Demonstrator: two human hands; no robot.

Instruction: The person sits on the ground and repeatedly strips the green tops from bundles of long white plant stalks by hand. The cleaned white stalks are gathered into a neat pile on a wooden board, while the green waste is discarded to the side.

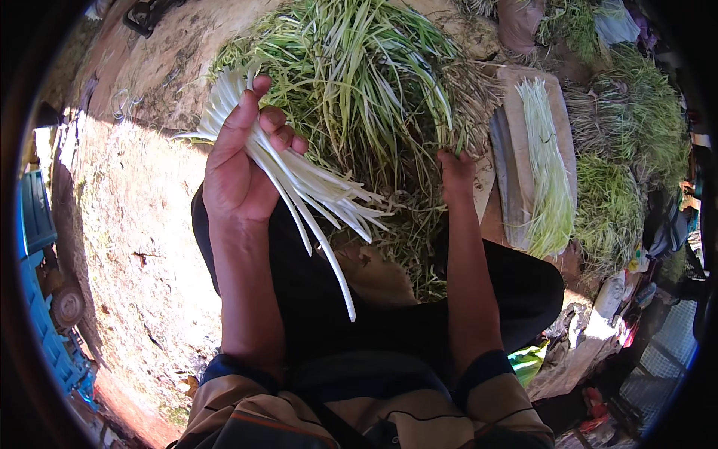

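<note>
A bundle of pale white-and-yellow stalks (331, 191) lies in my left hand (247, 151), with the thumb and fingers closed round it; one long stalk dangles below the others. Past it spreads a large heap of long green leafy stalks (359, 84) with whitish stems. At the heap's right edge, my right hand (457, 171) pinches the end of some green stalks, though the fingertips are partly hard to make out. Further right, a neat row of pale trimmed stalks (543, 163) rests on a tan sack-like mat (513, 95).
More piles of green stalks (608, 207) line the right side, near a full brown sack (520, 25). Loose leaves and dry roots lie round the heap. My crossed legs (521, 280) are in dark trousers. A blue wheeled vehicle (47, 320) stands at the far left, beyond sunlit ground.
</note>
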